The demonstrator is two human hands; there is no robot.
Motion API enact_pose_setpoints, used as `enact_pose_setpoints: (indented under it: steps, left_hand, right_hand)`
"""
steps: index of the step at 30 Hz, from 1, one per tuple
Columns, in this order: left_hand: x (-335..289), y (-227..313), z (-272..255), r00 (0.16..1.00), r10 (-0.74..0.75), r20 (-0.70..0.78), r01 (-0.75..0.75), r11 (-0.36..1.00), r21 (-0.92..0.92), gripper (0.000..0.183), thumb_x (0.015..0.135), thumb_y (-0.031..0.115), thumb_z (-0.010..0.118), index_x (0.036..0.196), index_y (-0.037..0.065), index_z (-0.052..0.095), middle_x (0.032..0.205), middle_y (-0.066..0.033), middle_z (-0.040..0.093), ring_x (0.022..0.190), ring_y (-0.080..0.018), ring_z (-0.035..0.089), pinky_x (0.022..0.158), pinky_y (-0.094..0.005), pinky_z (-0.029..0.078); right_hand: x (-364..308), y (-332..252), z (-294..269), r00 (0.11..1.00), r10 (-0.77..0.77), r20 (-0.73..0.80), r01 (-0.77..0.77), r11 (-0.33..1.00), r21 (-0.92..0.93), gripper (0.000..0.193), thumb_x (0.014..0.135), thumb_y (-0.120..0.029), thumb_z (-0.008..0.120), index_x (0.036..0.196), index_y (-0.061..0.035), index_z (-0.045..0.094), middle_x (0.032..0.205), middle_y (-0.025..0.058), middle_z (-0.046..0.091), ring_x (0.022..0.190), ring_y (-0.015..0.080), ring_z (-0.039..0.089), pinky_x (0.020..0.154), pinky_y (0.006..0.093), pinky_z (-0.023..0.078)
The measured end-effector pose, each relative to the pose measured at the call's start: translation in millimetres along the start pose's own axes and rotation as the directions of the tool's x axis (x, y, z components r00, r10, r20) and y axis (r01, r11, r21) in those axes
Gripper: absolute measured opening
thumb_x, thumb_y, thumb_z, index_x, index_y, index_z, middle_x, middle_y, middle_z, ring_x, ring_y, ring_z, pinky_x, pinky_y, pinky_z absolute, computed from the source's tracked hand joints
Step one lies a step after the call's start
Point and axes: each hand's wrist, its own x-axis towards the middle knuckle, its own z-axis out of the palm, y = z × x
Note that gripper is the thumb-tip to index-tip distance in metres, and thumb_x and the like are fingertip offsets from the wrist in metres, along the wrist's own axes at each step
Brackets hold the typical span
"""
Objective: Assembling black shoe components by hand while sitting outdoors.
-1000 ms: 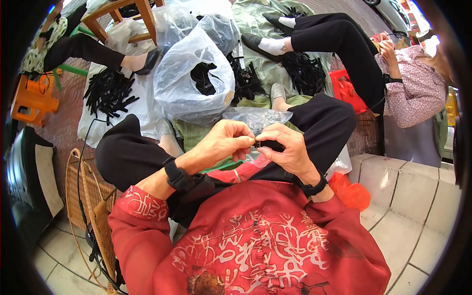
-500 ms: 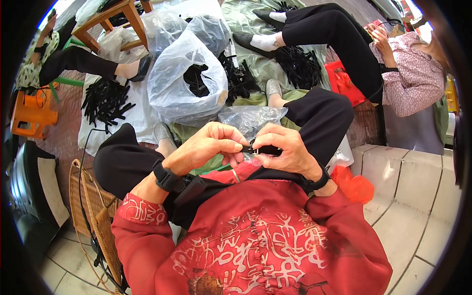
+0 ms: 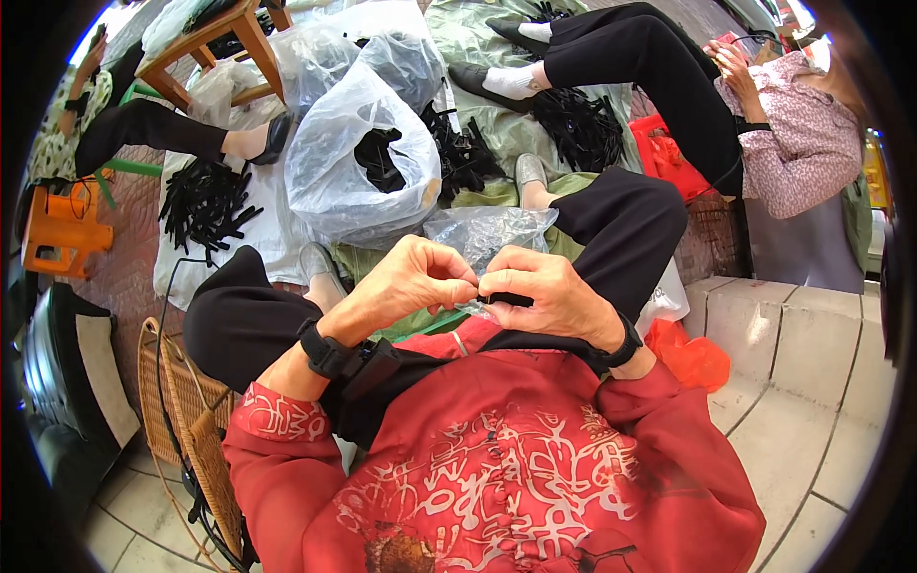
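Observation:
Over my lap both hands meet with fingertips almost touching. A small black piece (image 3: 510, 299) shows under the curled fingers of my right hand (image 3: 556, 296). Its far end lies between the pinched thumb and forefinger of my left hand (image 3: 413, 283). The fingers cover most of it, so its exact kind cannot be made out. A clear plastic bag (image 3: 492, 232) lies just beyond my hands, between my knees. Behind that stands a large translucent bag (image 3: 325, 177) with black pieces (image 3: 380, 158) inside.
Heaps of black strips lie at the left (image 3: 202, 202), middle (image 3: 463, 153) and right (image 3: 581, 129) on ground sheets. A wooden stool (image 3: 212, 43) stands far left, a wicker basket (image 3: 205, 449) beside me. Two people sit nearby, one left, one right. A red bag (image 3: 686, 355) lies by the tiled step (image 3: 812, 353).
My fingertips have come closer together around the black piece. A metallic part that showed between them is now hidden.

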Motion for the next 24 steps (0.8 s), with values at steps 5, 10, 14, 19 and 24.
enact_pose_setpoints:
  steps: [5, 10, 14, 19, 24]
  left_hand:
    - [1.4, -2.6, 1.6, 0.999, 0.000, -0.045, 0.002, 0.998, 0.055, 0.010, 0.076, 0.010, 0.062, 0.077, 0.000, 0.060, 0.064, -0.0008, 0.057, 0.056, -0.0048, 0.051, 0.048, -0.0173, 0.039]
    - [1.8, -5.6, 2.9, 0.998, 0.031, -0.052, -0.035, 0.995, -0.092, 0.010, 0.077, 0.009, 0.060, 0.079, -0.001, 0.060, 0.066, -0.0045, 0.059, 0.055, -0.0078, 0.055, 0.047, -0.0197, 0.044]
    - [1.5, -4.8, 2.2, 0.999, 0.041, -0.022, -0.045, 0.986, -0.163, 0.011, 0.079, 0.009, 0.059, 0.081, -0.002, 0.059, 0.068, -0.0056, 0.060, 0.055, -0.0086, 0.055, 0.048, -0.0206, 0.045]
    - [4.1, -9.4, 3.5, 0.997, 0.081, -0.019, -0.083, 0.988, -0.132, 0.010, 0.080, 0.008, 0.058, 0.082, -0.002, 0.060, 0.069, -0.0051, 0.060, 0.056, -0.0082, 0.055, 0.049, -0.0202, 0.046]
    - [4.9, -10.6, 6.8, 0.991, 0.114, -0.073, -0.119, 0.991, -0.068, 0.009, 0.080, 0.007, 0.058, 0.082, -0.002, 0.058, 0.069, -0.0051, 0.060, 0.055, -0.0092, 0.056, 0.051, -0.0204, 0.046]
  right_hand:
    - [0.2, 4.1, 1.8, 0.999, -0.004, -0.042, 0.005, 1.000, 0.012, 0.022, 0.065, 0.000, 0.063, 0.086, -0.0038, 0.057, 0.078, 0.0071, 0.052, 0.066, 0.0202, 0.054, 0.058, 0.0267, 0.044]
    - [-6.8, 8.4, 0.4, 0.982, 0.178, -0.062, -0.165, 0.971, 0.175, 0.027, 0.064, -0.002, 0.066, 0.090, -0.0031, 0.058, 0.079, 0.0076, 0.056, 0.068, 0.0192, 0.056, 0.061, 0.0259, 0.045]
    - [-7.3, 3.0, 6.2, 0.978, 0.125, -0.165, -0.112, 0.990, 0.087, 0.027, 0.064, -0.003, 0.068, 0.090, -0.0025, 0.059, 0.080, 0.0086, 0.059, 0.072, 0.0197, 0.058, 0.063, 0.0260, 0.046]
    - [-11.9, 5.5, 9.8, 0.974, 0.023, -0.224, -0.033, 0.999, -0.039, 0.025, 0.065, -0.002, 0.067, 0.089, -0.0013, 0.058, 0.081, 0.0090, 0.060, 0.072, 0.0207, 0.060, 0.062, 0.0269, 0.047]
    - [-11.8, 4.9, 10.9, 0.977, 0.010, -0.213, -0.042, 0.988, -0.147, 0.023, 0.065, 0.000, 0.065, 0.087, -0.0008, 0.058, 0.080, 0.0100, 0.060, 0.071, 0.0223, 0.060, 0.061, 0.0275, 0.048]
